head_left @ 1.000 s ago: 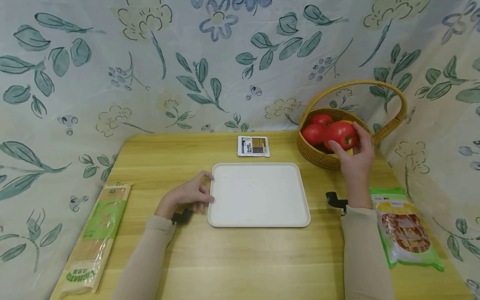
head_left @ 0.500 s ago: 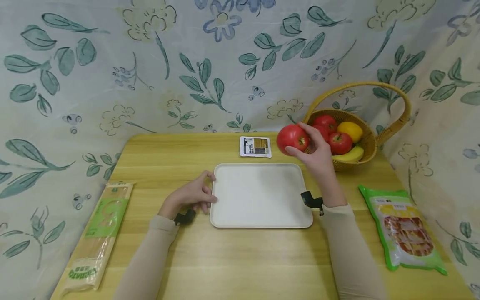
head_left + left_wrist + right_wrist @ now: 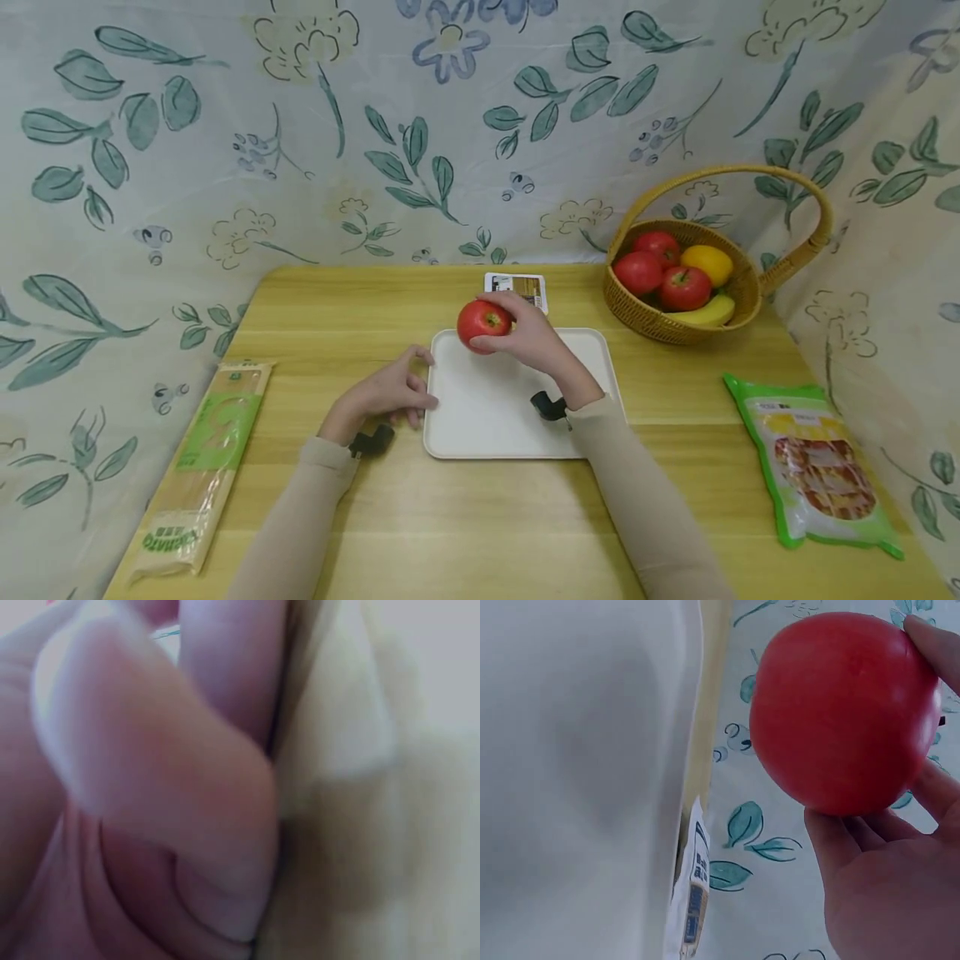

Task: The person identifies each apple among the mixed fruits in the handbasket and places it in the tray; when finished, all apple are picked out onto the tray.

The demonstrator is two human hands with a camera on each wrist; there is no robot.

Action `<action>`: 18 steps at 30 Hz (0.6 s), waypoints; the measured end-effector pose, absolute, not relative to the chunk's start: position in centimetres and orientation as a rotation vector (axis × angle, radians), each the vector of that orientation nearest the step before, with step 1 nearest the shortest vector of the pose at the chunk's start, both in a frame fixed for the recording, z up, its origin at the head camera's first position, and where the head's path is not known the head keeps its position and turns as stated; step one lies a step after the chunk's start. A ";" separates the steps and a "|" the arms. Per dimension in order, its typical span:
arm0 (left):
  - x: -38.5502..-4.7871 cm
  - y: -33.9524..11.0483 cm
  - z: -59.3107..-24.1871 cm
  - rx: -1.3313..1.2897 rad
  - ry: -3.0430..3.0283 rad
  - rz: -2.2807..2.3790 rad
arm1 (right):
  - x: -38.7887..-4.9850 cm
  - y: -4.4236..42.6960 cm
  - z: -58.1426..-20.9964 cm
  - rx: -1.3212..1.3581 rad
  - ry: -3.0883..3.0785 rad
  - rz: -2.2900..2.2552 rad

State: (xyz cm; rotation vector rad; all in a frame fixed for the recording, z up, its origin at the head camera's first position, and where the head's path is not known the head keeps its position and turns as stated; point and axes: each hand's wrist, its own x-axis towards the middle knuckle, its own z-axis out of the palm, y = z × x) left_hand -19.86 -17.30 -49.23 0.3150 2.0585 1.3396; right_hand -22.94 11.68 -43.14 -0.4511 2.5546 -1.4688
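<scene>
My right hand (image 3: 528, 333) holds a red apple (image 3: 480, 325) over the far left part of a white rectangular tray (image 3: 495, 429). In the right wrist view, the thumb and fingers grip the apple (image 3: 844, 712) from the side, apart from the tray surface (image 3: 562, 825). At the tray's left rim is my left hand (image 3: 386, 389), its thumb and index finger on the edge and the other fingers curled. The left wrist view is mostly filled by blurred curled fingers (image 3: 165, 750), so the contact with the rim is hidden there.
A wicker basket (image 3: 652, 325) with apples, a lemon-like yellow fruit and a banana stands at the back right. Behind the tray lies a small white packet (image 3: 532, 287), partly covered. A noodle pack (image 3: 217, 433) lies left, a green-edged food bag (image 3: 817, 467) right.
My right hand has lifted the apple out of the basket and carried it left over the tray. My left hand has stayed at the tray's left edge.
</scene>
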 end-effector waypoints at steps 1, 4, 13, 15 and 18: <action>-19.8 -17.3 -49.2 0.312 2.060 1.339 | -23.1 11.2 -43.4 -0.483 2.556 -1.434; -19.8 -17.2 -49.2 0.305 2.063 1.338 | -23.5 10.0 -44.3 -0.567 2.551 -1.340; -20.0 -17.3 -49.2 0.313 2.051 1.332 | -23.7 7.9 -45.4 -0.653 2.548 -1.136; -20.0 -17.3 -49.2 0.324 2.052 1.332 | -23.8 7.7 -45.5 -0.653 2.558 -1.111; -19.9 -17.3 -49.2 0.332 2.059 1.328 | -23.9 7.5 -45.7 -0.650 2.565 -1.094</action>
